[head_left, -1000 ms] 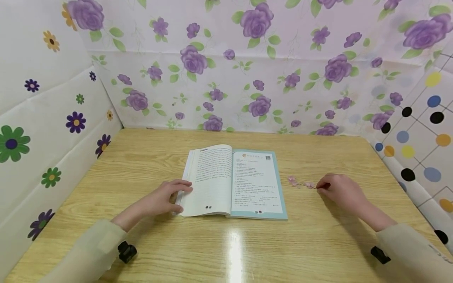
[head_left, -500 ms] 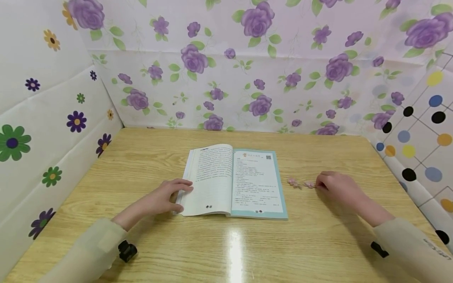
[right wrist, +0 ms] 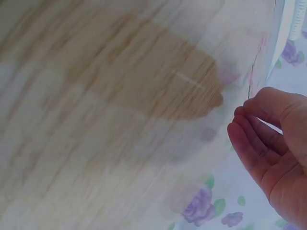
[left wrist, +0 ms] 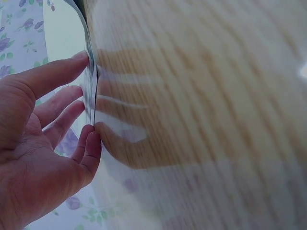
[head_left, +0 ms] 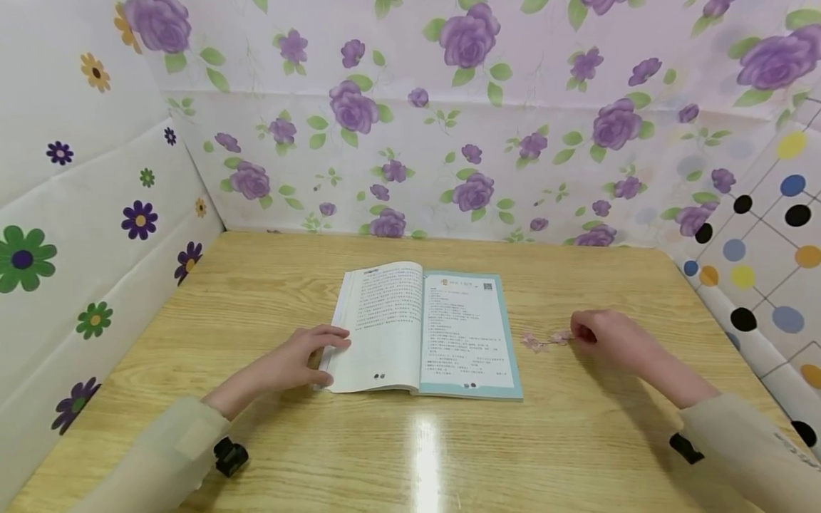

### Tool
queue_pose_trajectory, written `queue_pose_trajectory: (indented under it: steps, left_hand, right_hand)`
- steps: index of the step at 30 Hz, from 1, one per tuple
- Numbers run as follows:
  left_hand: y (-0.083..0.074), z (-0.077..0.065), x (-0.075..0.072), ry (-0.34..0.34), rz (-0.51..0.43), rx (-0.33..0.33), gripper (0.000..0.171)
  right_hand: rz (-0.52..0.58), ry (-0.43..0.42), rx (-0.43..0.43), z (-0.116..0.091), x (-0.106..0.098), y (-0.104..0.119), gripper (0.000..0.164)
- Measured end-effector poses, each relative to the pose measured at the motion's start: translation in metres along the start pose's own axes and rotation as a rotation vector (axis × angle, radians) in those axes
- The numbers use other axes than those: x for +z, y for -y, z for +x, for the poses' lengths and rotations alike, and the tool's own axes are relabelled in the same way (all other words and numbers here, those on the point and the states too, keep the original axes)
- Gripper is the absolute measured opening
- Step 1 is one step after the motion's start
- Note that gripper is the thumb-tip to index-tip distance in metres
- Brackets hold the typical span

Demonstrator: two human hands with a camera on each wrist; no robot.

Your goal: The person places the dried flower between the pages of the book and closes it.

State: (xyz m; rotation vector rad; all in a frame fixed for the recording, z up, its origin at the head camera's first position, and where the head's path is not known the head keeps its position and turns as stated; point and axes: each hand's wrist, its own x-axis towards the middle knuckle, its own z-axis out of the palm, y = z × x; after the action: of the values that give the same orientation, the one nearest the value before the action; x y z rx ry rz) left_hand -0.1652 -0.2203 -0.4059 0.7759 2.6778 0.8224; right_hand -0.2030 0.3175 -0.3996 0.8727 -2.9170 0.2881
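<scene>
Two pale sleeves [head_left: 160, 449] are filling the near corners, with small black devices [head_left: 229, 457] showing beneath the wrists. The left hand [head_left: 288, 360] is resting at the left side of an open book [head_left: 385, 356], its thumb lying wide of the fingers, the tips touching the book's left part. The right hand [head_left: 616, 343], fingertips drawn narrow, is pinching the stem of a pink blossom sprig [head_left: 535, 344] just beside the book's right edge; whether the blossoms are touching the table [head_left: 288, 285] is hard to tell. Purple-flowered cloth [head_left: 398, 164] is hanging behind the table, with daisy-printed cloth [head_left: 51, 192] at left and dotted cloth [head_left: 770, 278] at right.
</scene>
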Motion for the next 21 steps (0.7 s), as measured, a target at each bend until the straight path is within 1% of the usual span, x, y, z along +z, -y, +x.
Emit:
queue_pose_trajectory:
  steps: [6,11,21]
  left_hand:
    - [0.0001,0.0001,-0.0013,0.002,-0.001,0.004,0.055]
    - [0.0000,0.0000,-0.0010,0.004,0.000,0.002,0.056]
    - [-0.0006,0.0003,-0.0016,0.001,0.004,0.001,0.056]
  right_hand:
    - [0.039,-0.011,0.012,0.0003,0.0016,-0.0013,0.011]
    - [0.046,-0.023,0.018,-0.0005,0.0011,-0.0013,0.010]
    - [0.070,-0.095,0.020,0.0029,-0.0058,-0.0039,0.011]
